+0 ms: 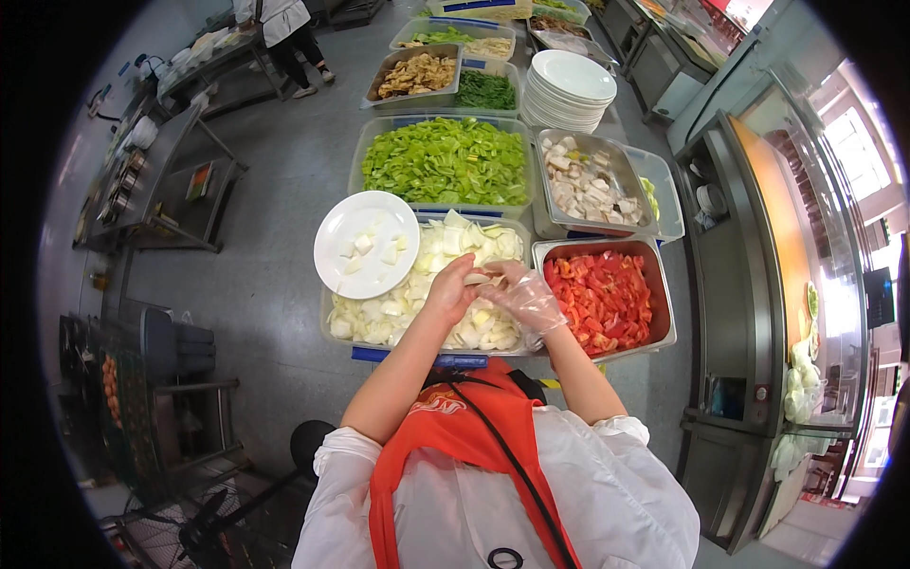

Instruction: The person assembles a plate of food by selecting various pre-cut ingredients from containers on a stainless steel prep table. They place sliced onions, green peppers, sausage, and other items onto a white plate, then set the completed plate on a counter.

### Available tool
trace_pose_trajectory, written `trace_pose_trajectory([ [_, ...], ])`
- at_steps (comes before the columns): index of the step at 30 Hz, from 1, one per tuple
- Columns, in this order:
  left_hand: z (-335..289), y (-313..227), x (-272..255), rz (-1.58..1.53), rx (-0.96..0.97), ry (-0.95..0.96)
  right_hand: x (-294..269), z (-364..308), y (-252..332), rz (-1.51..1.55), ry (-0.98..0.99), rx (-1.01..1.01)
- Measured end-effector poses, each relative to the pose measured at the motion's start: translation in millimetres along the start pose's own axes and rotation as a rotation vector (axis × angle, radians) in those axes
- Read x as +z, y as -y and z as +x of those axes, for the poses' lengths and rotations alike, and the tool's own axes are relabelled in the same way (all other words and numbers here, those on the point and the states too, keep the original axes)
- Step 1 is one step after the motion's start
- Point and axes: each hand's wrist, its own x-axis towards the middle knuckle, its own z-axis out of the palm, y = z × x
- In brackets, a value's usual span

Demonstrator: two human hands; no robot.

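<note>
My bare left hand [452, 290] and my right hand [526, 296], in a clear plastic glove, meet over a tub [334, 329] of cut white vegetable pieces [379, 318] that look like onion. The fingers of both hands are curled in and touching. Something pale shows between them, too small to make out. A white plate [332, 248] with a few of the same pieces rests on the tub's left side. Close by my right hand is a steel pan [667, 313] of chopped red tomato [602, 299].
Beyond lies a tub of chopped green vegetable [445, 161], with a steel pan of pale chunks [588, 180] at its right. Farther back are a stack of white plates [569, 90] and a pan of brown slices [417, 74]. A person [284, 28] stands far left.
</note>
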Motion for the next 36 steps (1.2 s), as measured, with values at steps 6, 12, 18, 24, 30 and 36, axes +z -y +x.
trace_pose_trajectory([
  [6, -29, 5, 17, 0.476, 0.101, 0.059, -2, -1, 2, -0.130, 0.066, 0.194],
  [12, -40, -2, 11, 0.511, 0.224, 0.029, 20, -6, -23, 0.392, 0.106, 0.267],
  [18, -37, -2, -5, 0.313, 0.086, 0.104, 17, -5, -5, 0.546, 0.184, 0.275],
  [24, -33, -10, -14, 0.399, -0.080, 0.212, 6, -4, -8, 0.568, 0.294, 0.323],
  [30, 35, -45, 7, 1.265, 0.682, -0.134, -16, 29, -7, -0.226, 0.223, 0.275],
  [36, 118, -64, -21, 1.887, 0.778, -0.253, -15, 17, -6, -0.316, 0.190, 0.216],
])
